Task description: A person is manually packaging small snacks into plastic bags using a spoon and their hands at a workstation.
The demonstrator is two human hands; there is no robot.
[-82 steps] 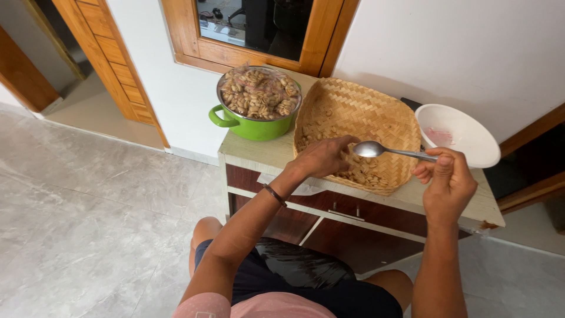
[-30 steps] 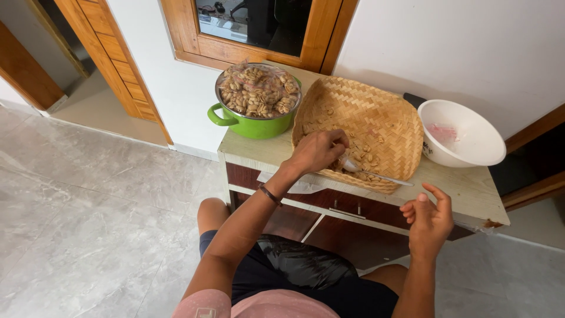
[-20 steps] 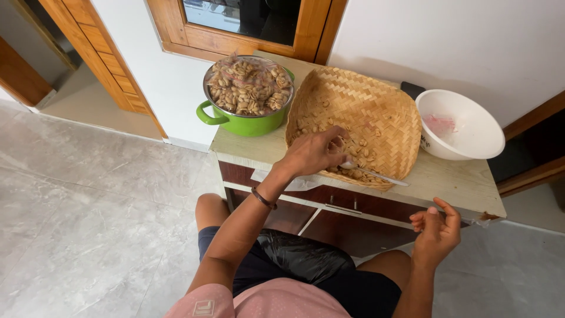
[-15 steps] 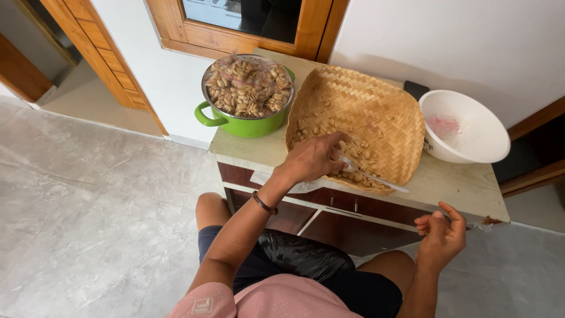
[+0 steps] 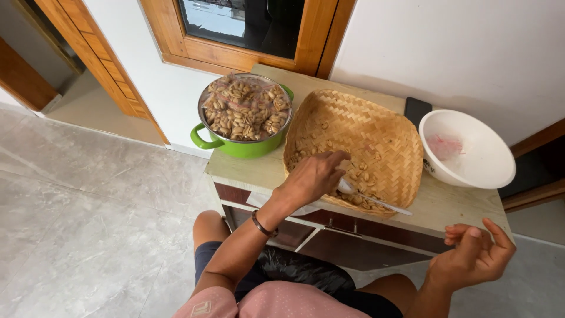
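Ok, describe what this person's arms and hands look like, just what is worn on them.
Both arms are bare from the elbow down, with no sleeves in view. The left hand has no glove; a thin dark bracelet circles that wrist. The right hand is also ungloved, with no band or watch visible on its wrist. No rings can be made out on either hand.

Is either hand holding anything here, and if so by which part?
The left hand grips the spoon near its bowl end, inside the woven basket. The right hand holds nothing visible.
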